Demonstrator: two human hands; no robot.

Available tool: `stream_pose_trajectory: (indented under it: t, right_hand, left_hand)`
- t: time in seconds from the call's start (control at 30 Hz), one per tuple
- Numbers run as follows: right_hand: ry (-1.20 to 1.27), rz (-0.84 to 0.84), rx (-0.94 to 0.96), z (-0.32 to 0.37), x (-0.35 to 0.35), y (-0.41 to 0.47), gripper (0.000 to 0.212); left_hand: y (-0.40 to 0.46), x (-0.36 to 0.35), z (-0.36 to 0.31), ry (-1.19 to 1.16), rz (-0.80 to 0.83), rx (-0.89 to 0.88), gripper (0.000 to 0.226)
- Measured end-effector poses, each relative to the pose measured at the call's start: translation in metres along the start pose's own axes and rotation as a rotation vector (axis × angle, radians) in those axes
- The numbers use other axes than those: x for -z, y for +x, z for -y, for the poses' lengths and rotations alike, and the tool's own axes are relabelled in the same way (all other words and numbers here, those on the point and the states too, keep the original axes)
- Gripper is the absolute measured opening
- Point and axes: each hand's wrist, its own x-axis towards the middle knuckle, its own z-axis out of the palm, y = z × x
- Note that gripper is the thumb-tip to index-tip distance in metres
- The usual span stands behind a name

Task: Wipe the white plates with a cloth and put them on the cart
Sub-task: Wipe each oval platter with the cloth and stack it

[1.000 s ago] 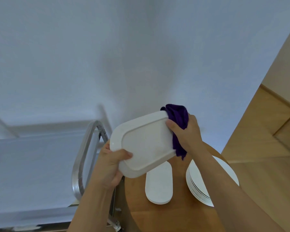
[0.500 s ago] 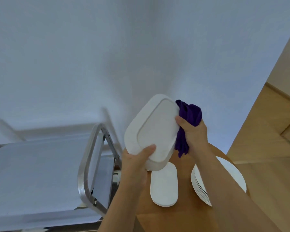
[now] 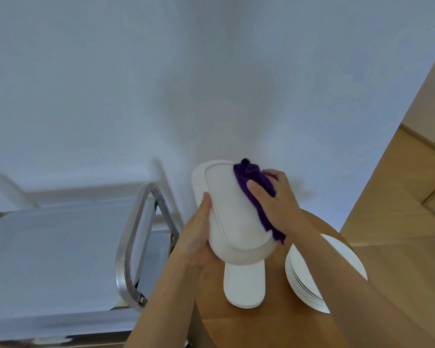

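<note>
A white oblong plate [image 3: 232, 217] is held upright above the round wooden table [image 3: 269, 327], its underside toward me. My left hand [image 3: 199, 237] grips its left edge and lower end. My right hand [image 3: 276, 199] presses a bunched purple cloth [image 3: 251, 182] against the plate's upper right, thumb on the cloth. A second oblong white plate [image 3: 244, 285] lies flat on the table beneath. To the right, partly behind my right forearm, sits a stack of round white plates [image 3: 301, 280]. The metal cart [image 3: 60, 247] stands at the left.
The cart's steel handle loop [image 3: 133, 237] rises close to the table's left edge. A white wall fills the background. Wooden floor [image 3: 399, 209] and a tan wall panel lie to the right.
The plate has turned more upright and lengthwise. My left hand slid along its left edge to cup the lower end. My right hand brought the cloth from behind the rim onto the plate's underside.
</note>
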Motion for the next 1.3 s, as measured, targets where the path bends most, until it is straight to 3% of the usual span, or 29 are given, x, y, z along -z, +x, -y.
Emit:
stream_pose_trajectory:
  t: [0.17,0.33,0.43,0.6,0.73,0.97,1.1,1.23,1.3]
  right_hand:
    - [-0.211,-0.135,0.147,-0.021,-0.028,-0.035,0.03]
    - [-0.403,-0.313,0.289,-0.014,-0.053,-0.069,0.032]
    - [-0.414,-0.309,0.308,-0.008,-0.06,-0.079,0.034]
    - [-0.297,-0.219,0.213,0.003,-0.053,-0.051,0.027]
    - [-0.227,-0.218,0.258,0.012,-0.047,-0.02,0.027]
    - [-0.163,-0.182,0.014,0.009,-0.027,0.024,0.032]
    - [-0.143,-0.139,-0.037,-0.013,-0.036,-0.006,0.014]
    - [0.004,-0.138,-0.174,-0.026,-0.046,-0.036,0.036]
    - [0.171,-0.053,-0.276,-0.021,-0.05,-0.039,0.044]
  left_hand:
    - [0.009,0.001,0.0,0.051,-0.124,-0.128,0.048]
    - [0.01,-0.015,0.013,0.052,-0.234,-0.067,0.06]
    - [0.005,-0.02,0.023,0.149,-0.203,-0.074,0.071]
    - [-0.005,-0.02,0.041,0.292,-0.089,-0.152,0.047]
    - [-0.01,-0.024,0.049,0.371,-0.072,-0.209,0.053]
    - [-0.014,-0.025,0.041,0.43,-0.168,-0.283,0.056]
    - [-0.009,-0.025,0.015,0.42,-0.216,-0.443,0.039]
    - [-0.004,-0.022,0.008,0.606,-0.212,-0.467,0.037]
    - [-0.005,-0.027,0.01,0.766,-0.169,-0.514,0.043]
